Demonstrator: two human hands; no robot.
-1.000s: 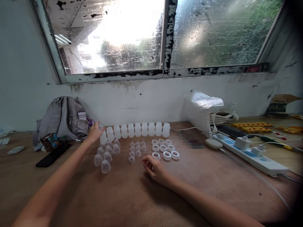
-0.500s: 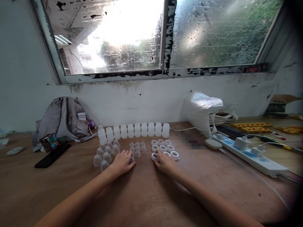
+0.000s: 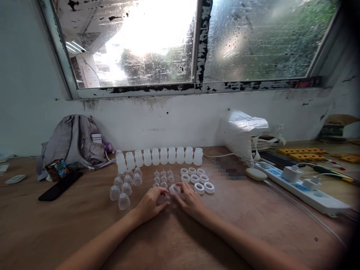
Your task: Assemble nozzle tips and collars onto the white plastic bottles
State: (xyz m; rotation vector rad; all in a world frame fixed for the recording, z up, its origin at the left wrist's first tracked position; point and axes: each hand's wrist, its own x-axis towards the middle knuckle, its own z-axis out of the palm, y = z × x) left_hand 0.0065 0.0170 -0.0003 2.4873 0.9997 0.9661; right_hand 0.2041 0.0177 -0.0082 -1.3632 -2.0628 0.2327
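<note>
My left hand (image 3: 150, 204) is closed around a clear bottle teat (image 3: 164, 198), mostly hidden by my fingers. Close beside it, my right hand (image 3: 191, 201) grips a white bottle collar ring (image 3: 173, 189), tilted with its opening showing. The two hands nearly meet low over the table. Several more clear teats (image 3: 163, 173) stand in rows just behind my left hand. Behind and right of my right hand lie several white collar rings (image 3: 209, 188). Clear domed caps (image 3: 124, 201) form a group on the left.
Several frosted baby bottles (image 3: 155, 157) line up along the wall. A grey backpack (image 3: 66, 144), a black phone (image 3: 59, 186) and a small box (image 3: 57, 170) are at the left. On the right are a white power strip (image 3: 306, 189), cables and a white bag (image 3: 239, 131).
My left hand has drawn a teat from its group, moving right and nearer. My right hand has brought a collar ring leftward from the front of its group, towards my left hand.
</note>
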